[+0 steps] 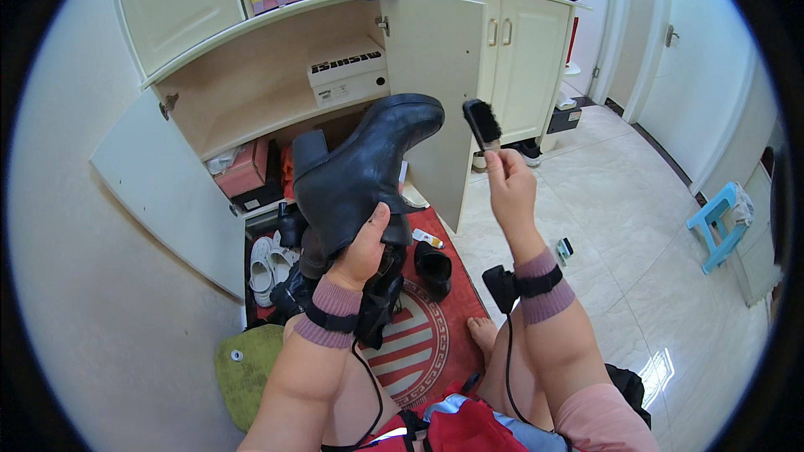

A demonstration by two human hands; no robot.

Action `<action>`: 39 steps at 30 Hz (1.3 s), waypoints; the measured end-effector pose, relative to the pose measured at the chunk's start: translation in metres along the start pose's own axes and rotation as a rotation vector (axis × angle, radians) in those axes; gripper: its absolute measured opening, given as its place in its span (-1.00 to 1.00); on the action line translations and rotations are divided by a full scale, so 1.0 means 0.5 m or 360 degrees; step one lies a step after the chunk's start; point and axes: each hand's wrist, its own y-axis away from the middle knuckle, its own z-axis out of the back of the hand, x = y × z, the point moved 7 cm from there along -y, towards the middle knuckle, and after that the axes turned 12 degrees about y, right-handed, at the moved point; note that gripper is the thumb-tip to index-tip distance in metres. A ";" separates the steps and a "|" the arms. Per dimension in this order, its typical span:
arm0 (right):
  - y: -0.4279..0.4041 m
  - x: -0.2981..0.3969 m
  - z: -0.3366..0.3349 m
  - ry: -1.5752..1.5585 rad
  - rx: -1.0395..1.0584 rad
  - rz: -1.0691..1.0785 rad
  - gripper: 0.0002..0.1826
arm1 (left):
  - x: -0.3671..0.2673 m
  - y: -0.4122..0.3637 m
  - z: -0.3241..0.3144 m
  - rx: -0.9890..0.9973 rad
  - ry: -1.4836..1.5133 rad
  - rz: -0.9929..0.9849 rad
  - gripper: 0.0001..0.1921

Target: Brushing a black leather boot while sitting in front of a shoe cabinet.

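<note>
A black leather ankle boot (364,169) with a block heel is held up in front of me, its toe pointing up and to the right. My left hand (364,248) grips it at the shaft opening, thumb on the outside and the fingers hidden by the leather. To the right of the boot, my right hand (512,185) pinches the handle end of a shoe brush (482,123) with dark bristles. The brush is apart from the boot. Beneath, more black footwear (382,301) and a single black shoe (433,271) lie on a red patterned mat (418,351).
An open shoe cabinet (251,94) holds a white shoebox (347,72) and a pink box (244,169). Its doors swing out left (169,188) and right (433,75). White clogs (267,267), a tube (428,238), a green cushion (248,376) and a blue stool (719,223) are around.
</note>
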 end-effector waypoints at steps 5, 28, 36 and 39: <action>0.068 0.136 -0.030 -0.0125 0.0144 0.0350 -0.73 | 0.004 0.017 0.020 0.0043 -0.0254 0.0038 -0.53; 0.016 -0.026 -0.064 -0.0424 0.0370 -0.0139 -0.65 | -0.061 -0.017 -0.017 0.0103 0.2080 0.0366 -0.38; 0.014 0.003 -0.013 -0.0190 -0.0053 0.0215 -0.72 | -0.010 -0.016 -0.012 0.0119 0.1447 0.0535 -0.57; 0.025 0.038 -0.007 -0.0170 -0.0071 0.0233 -0.73 | 0.001 -0.013 0.028 0.0122 0.1220 0.0481 -0.60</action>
